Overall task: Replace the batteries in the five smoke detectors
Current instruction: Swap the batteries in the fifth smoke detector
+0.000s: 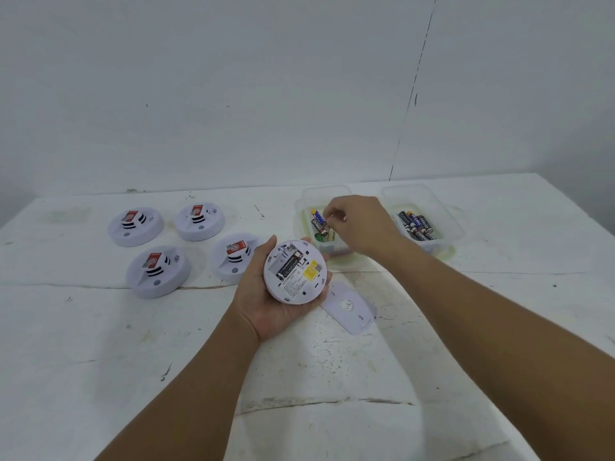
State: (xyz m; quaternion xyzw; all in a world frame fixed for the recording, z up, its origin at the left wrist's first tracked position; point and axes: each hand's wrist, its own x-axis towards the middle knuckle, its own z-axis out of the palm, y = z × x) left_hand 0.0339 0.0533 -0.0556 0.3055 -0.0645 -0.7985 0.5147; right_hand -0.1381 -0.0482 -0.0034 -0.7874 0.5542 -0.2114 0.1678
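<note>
With the left hand (266, 304) cupping the opened smoke detector (294, 272) above the table's (100, 361) middle and the right hand's (359, 224) fingers pinched inside the nearer battery tub (307, 202) toward the far edge, whether on a battery I cannot tell, a loose grip could drop one

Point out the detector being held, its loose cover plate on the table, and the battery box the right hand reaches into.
held detector (296, 272), head view, on its label.
cover plate (347, 307), head view, on its flat middle.
battery box (307, 197), head view, on its far rim.
</note>
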